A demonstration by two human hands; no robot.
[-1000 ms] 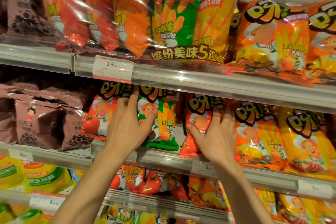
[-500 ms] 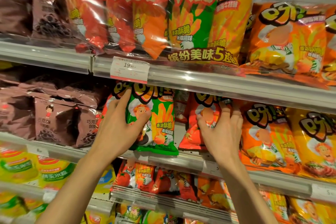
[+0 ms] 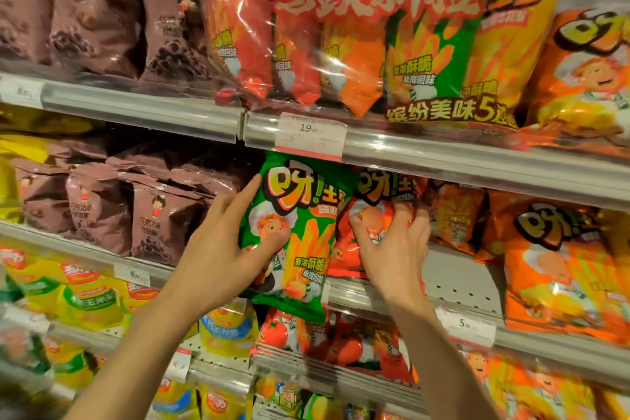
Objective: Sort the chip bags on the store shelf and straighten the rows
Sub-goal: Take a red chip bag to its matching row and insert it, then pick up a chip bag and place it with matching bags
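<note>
A person's left hand (image 3: 218, 259) grips a green chip bag (image 3: 300, 235) at the front edge of the middle shelf (image 3: 456, 283), thumb pressed on the bag's face and fingers curled behind its left edge; the bag stands nearly upright, its bottom hanging past the shelf rail. Just to its right, the right hand (image 3: 392, 249) clutches a red chip bag (image 3: 347, 245), fingers hooked over the crumpled top, thumb on the front. The two bags touch, the green one overlapping the red one's left side.

Behind the right hand's fingers an orange bag (image 3: 456, 215) leans deeper in the shelf, and bare perforated shelf floor shows beside it. Further right stands a row of orange chip bags (image 3: 559, 266). To the left of the green bag, brown snack bags (image 3: 160, 211) crowd the same level. A price tag (image 3: 310, 136) reading 19.90 hangs directly above the green bag's top, on the rail of the upper shelf (image 3: 143, 109), which carries a large multipack (image 3: 368, 31). Red tomato-print bags (image 3: 341, 341) sit on the shelf below.
</note>
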